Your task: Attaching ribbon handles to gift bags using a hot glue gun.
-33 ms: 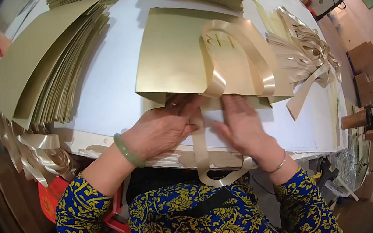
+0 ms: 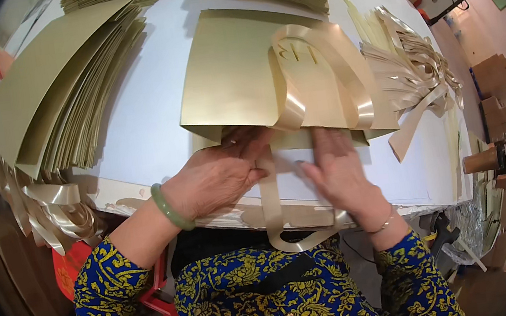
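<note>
White tabletop (image 2: 144, 83) filled most of the area past the left hand (image 2: 214, 176) and the right hand (image 2: 340, 175), its near edge running under the wrists. Kinda boxed in: big gold paper stack (image 2: 51, 82) off beyond the left hand, ribbon bundle (image 2: 413, 66) beyond the right, strips of white showing in between on each side. Gold paper bag (image 2: 229, 71) lay straight ahead of both hands, open edge facing them. Versus the earlier frame, barely any change: the right hand had just slid a bit further right along that edge, away from the left. It looked loose, fingers pretty straight with tips at the edge, thumb sticking out. Left fingers went into the opening, so I couldn't tell if they were pinching anything. One loose ribbon (image 2: 271, 200) hung between the hands, just beside the left thumb.
</note>
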`<state>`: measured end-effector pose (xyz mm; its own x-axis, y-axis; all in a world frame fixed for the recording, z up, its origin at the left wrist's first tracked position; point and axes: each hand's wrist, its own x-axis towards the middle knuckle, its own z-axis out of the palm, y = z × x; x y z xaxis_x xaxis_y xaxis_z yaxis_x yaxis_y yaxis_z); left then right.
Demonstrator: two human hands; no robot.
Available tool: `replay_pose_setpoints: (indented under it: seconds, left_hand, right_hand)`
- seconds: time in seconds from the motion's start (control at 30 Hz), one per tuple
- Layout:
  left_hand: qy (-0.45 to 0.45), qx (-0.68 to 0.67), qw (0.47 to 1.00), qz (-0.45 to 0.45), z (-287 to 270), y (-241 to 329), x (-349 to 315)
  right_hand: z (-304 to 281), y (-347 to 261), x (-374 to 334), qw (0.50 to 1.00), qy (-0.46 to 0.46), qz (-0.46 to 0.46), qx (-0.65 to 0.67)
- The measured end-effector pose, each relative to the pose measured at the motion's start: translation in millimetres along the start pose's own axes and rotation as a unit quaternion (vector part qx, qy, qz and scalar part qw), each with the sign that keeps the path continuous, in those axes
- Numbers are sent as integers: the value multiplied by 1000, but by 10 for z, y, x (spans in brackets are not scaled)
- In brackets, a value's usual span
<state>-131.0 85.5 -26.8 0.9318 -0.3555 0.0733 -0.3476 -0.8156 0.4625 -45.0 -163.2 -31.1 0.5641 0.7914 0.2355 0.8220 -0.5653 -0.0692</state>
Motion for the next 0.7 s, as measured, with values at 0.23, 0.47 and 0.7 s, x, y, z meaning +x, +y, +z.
replay_pose_setpoints:
  seconds: [0.23, 0.47, 0.7]
  left_hand:
    - [31, 0, 999, 14, 20, -13, 24]
    - [-26, -67, 997, -25, -16, -19, 32]
    - [73, -16, 997, 30, 54, -56, 27]
  right_hand:
    - [-121, 196, -172, 987, -61, 136, 65]
    - [-120, -22, -33, 994, -57, 80, 39]
    - [-205, 260, -270, 993, -35, 101, 45]
